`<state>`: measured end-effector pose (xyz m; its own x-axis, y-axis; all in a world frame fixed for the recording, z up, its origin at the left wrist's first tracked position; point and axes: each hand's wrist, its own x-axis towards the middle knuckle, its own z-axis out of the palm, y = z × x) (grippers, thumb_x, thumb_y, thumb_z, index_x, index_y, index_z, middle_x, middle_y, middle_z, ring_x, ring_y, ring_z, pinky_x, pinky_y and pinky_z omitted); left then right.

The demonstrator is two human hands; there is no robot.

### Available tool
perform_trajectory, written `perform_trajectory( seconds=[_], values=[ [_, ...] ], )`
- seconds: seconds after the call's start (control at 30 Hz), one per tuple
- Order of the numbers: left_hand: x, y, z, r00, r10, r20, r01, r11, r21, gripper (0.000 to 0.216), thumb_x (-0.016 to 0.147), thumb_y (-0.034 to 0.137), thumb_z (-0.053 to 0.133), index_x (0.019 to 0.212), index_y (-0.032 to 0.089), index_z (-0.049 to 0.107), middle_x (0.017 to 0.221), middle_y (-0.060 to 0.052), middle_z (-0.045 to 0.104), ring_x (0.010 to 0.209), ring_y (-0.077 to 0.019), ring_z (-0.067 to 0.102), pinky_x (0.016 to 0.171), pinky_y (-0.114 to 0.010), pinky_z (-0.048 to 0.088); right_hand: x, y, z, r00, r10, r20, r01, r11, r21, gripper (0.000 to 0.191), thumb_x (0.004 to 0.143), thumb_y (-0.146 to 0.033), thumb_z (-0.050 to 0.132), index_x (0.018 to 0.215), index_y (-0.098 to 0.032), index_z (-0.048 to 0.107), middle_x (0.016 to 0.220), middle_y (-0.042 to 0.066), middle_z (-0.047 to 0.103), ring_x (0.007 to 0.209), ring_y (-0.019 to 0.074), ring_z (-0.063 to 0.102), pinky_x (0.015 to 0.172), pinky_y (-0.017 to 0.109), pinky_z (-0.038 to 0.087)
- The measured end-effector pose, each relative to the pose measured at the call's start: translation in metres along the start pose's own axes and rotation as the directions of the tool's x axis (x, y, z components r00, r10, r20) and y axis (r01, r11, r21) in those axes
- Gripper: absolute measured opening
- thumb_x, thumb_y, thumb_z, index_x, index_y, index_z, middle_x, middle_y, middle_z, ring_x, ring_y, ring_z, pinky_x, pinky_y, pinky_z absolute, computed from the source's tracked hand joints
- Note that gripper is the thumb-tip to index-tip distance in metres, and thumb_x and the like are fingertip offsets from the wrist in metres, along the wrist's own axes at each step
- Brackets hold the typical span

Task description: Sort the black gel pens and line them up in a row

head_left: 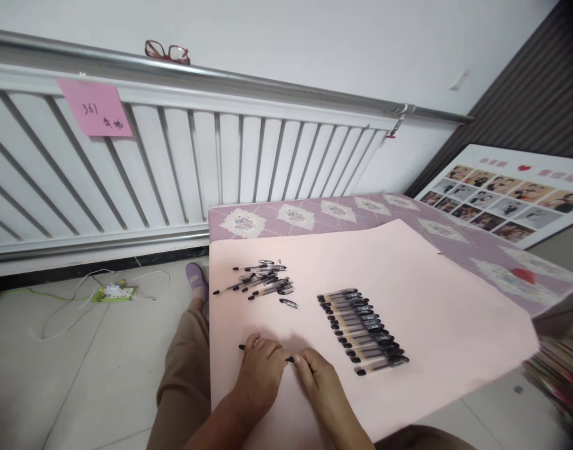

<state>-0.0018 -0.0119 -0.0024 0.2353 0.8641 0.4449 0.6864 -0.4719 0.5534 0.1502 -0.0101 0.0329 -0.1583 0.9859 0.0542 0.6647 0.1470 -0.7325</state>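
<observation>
Together just left of a neat row of pens (368,322) on a pink sheet (445,300), a person's two hands hold a single pen (242,347), the left hand (262,374) wrapped around it and the right hand (320,377) pinching the end nearest the row between thumb and finger. Farther left of the row, toward the radiator (255,159), lies a jumble of loose pens and caps (266,280), one black cap (289,304) apart on the side facing the row.
</observation>
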Motion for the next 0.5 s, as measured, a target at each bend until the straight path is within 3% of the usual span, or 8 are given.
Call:
perform_trajectory(
  seconds=[0.13, 0.27, 0.33, 0.5],
  values=[
    [0.0013, 0.0020, -0.0020, 1.000, -0.010, -0.011, 0.010, 1.000, 0.006, 0.019, 0.087, 0.014, 0.045, 0.090, 0.025, 0.060, 0.085, 0.001, 0.063, 0.083, -0.0158, 0.055, 0.095, -0.041, 0.028, -0.0016, -0.0015, -0.0017, 1.000, 0.005, 0.026, -0.005, 1.000, -0.005, 0.035, 0.089, -0.038, 0.036, 0.062, -0.021, 0.049, 0.063, 0.000, 0.054, 0.062, 0.0163, 0.052, 0.058, 0.027, 0.039],
    [0.0022, 0.0026, -0.0028, 1.000, -0.020, -0.015, 0.019, 1.000, -0.007, 0.019, 0.087, 0.014, 0.044, 0.088, 0.024, 0.061, 0.084, 0.001, 0.063, 0.083, -0.0159, 0.055, 0.094, -0.041, 0.028, -0.0024, -0.0042, -0.0064, 1.000, 0.017, 0.023, -0.019, 0.996, 0.091, 0.017, 0.086, -0.034, 0.046, 0.078, -0.021, 0.054, 0.073, 0.000, 0.057, 0.068, 0.0160, 0.054, 0.064, 0.026, 0.042],
    [0.0017, 0.0018, -0.0021, 1.000, -0.016, -0.017, 0.016, 1.000, -0.014, 0.019, 0.087, 0.015, 0.045, 0.089, 0.024, 0.061, 0.084, 0.001, 0.063, 0.084, -0.0164, 0.055, 0.094, -0.042, 0.028, -0.0022, -0.0057, -0.0062, 1.000, 0.018, 0.018, -0.020, 0.995, 0.095, 0.014, 0.083, -0.032, 0.049, 0.075, -0.021, 0.053, 0.070, -0.001, 0.055, 0.065, 0.0153, 0.053, 0.061, 0.025, 0.042],
    [-0.0003, -0.0002, -0.0006, 1.000, -0.007, -0.021, 0.006, 0.999, -0.032, 0.019, 0.087, 0.015, 0.044, 0.087, 0.023, 0.061, 0.084, 0.000, 0.063, 0.083, -0.0166, 0.055, 0.095, -0.042, 0.028, -0.0014, -0.0075, -0.0019, 1.000, -0.022, 0.000, 0.022, 1.000, 0.021, 0.028, 0.087, -0.036, 0.043, 0.064, -0.022, 0.050, 0.064, -0.001, 0.054, 0.062, 0.0153, 0.052, 0.058, 0.026, 0.040]
  ],
)
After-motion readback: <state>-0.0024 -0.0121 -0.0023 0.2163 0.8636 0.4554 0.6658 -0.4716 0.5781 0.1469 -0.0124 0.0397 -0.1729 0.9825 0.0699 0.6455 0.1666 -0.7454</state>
